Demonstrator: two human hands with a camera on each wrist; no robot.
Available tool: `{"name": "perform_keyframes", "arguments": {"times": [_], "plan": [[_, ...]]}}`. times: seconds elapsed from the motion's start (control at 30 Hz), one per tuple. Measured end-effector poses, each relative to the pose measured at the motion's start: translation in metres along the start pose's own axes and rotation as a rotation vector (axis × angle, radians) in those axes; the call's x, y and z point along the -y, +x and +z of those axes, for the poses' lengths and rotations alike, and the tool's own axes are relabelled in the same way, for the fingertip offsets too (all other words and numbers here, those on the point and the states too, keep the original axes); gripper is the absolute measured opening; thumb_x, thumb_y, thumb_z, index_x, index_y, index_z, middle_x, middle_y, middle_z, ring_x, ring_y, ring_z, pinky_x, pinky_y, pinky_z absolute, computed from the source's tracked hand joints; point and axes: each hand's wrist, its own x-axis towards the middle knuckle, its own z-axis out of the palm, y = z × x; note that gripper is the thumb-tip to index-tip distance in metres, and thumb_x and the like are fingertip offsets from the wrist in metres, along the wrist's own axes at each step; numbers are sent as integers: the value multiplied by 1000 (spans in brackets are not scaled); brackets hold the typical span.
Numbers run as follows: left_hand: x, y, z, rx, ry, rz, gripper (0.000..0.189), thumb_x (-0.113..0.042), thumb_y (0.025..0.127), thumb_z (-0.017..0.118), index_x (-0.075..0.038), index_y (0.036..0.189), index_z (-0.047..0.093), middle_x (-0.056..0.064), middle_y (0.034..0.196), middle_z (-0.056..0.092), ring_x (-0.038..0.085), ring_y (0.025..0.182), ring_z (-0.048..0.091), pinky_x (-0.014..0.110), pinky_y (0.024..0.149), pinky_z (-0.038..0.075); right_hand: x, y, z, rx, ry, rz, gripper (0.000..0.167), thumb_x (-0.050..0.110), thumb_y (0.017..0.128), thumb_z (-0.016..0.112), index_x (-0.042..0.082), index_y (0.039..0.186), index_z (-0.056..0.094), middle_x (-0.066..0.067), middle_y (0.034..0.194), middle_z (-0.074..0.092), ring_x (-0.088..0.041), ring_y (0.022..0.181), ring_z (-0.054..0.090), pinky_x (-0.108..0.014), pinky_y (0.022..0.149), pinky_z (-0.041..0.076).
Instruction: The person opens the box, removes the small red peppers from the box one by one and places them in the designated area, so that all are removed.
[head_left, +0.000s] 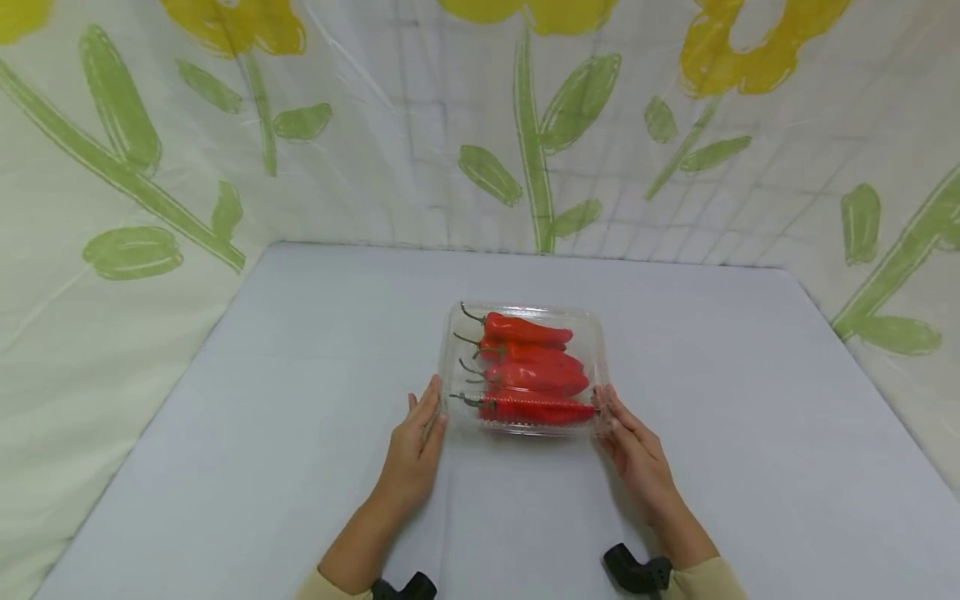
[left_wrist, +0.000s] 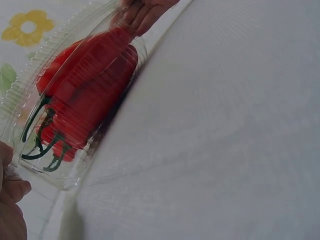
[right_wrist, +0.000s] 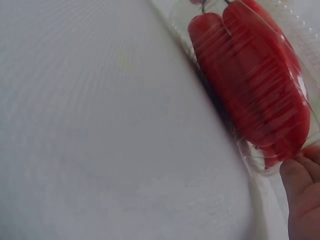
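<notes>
A clear plastic clamshell box [head_left: 592,337] with a ribbed lid is near the middle of the white table, held between two hands. Several red peppers [head_left: 534,377] with green stems lie inside it, stems toward the left. My left hand [head_left: 412,454] grips the box's near left edge; in the left wrist view its thumb and a finger pinch the rim. At the near right corner, my right hand [head_left: 637,462] holds the box with the thumb on the side, other fingers partly hidden behind the plastic. The lid lies over the peppers.
The white table [head_left: 315,333] stretches out on both sides of the box. Behind it and along the sides hangs a pale sheet [head_left: 360,150] printed with yellow flowers and green leaves. Black devices [head_left: 636,571] are strapped at both wrists, below beige sleeves.
</notes>
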Motion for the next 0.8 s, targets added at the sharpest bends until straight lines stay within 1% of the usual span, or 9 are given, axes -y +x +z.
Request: {"name": "perform_keyframes", "arguments": {"times": [0.13,0.3,0.37,0.47,0.53,0.6,0.7,0.73,0.8], "plan": [[-3,1,-2,-12,17,17,46,-4,96,45,7,139,34,19,147,34,30,138,29,34,114,11,1,0,2,-11,5,9,54,22,102,31,-7,145,14,32,135,40,16,123,38,-8,94,41],[-5,1,-1,-33,33,12,47,-4,95,45,7,139,34,20,146,34,29,137,31,34,114,11,1,1,2,-7,30,3,56,21,102,32,-9,144,12,34,132,42,17,123,38,-7,94,41],[-5,0,-1,-34,41,8,48,-4,96,45,7,140,33,19,148,32,29,138,29,34,114,10,1,1,2,-6,39,-9,56,20,102,33,-9,144,10,33,132,43,17,122,39,-7,95,41],[-7,-1,0,-28,60,7,49,-5,96,45,7,141,30,19,149,29,28,139,26,35,114,8,2,1,1,-30,38,-21,56,19,101,33,-8,144,10,32,132,43,16,121,41,-7,94,41],[-9,0,0,-21,70,7,50,-4,95,46,7,141,30,19,150,27,28,140,24,35,115,7,4,2,1,-63,30,-7,55,19,101,34,-6,145,11,26,137,41,15,120,42,-7,94,41],[-12,1,-2,-20,89,8,50,-4,95,46,7,141,30,18,150,27,28,140,24,35,115,6,7,2,3,-108,-12,30,55,21,101,35,-2,146,14,17,146,34,18,120,41,-6,94,40],[-14,1,-5,-8,119,17,50,-3,95,47,9,140,31,19,150,26,29,140,24,37,115,7,16,3,5,-168,-145,86,52,24,101,35,5,147,21,-2,152,25,21,121,34,-3,95,36],[-14,1,-6,-3,128,27,50,-3,94,47,9,140,31,20,150,26,30,140,24,38,115,8,19,3,5,-181,-202,92,51,25,101,35,6,147,23,-5,153,23,21,122,31,-2,95,34],[-15,2,-9,9,138,53,50,-2,94,48,9,139,32,21,149,27,32,139,25,38,115,9,25,3,4,-202,-305,76,48,24,101,34,7,146,28,-10,153,24,20,124,28,1,96,31]]}}
